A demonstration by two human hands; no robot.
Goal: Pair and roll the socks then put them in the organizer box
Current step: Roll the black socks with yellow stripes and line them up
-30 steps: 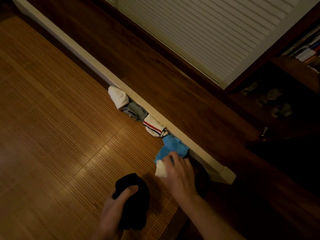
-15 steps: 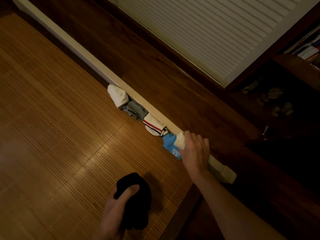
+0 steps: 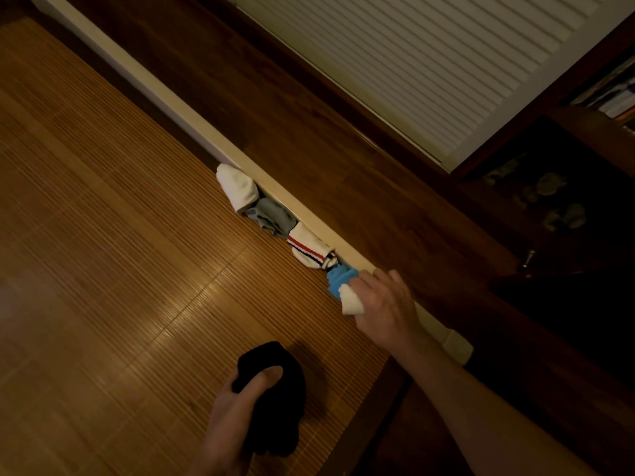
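Note:
A long narrow cream organizer box [image 3: 302, 207] runs diagonally along the bamboo mat's far edge. Three rolled pairs sit in a row against it: a white roll [image 3: 238, 187], a grey roll [image 3: 273, 216] and a white roll with red and dark stripes [image 3: 311, 250]. My right hand [image 3: 383, 304] grips a blue and white sock roll [image 3: 342, 286] at the end of that row, beside the striped one. My left hand [image 3: 240, 417] holds black socks [image 3: 278, 389] low over the mat, thumb across the top.
The bamboo mat [image 3: 120, 269] covers the lower left. Dark wooden floor [image 3: 309, 125] lies beyond the box, then a white louvred door [image 3: 429, 63]. A dark cabinet with a knob [image 3: 527, 259] and a shelf of books [image 3: 615, 97] stand at the right.
My right hand lifted the blue and white sock roll from the mat to the box, next to the striped roll, and now holds it there slightly lower. The left hand has barely moved.

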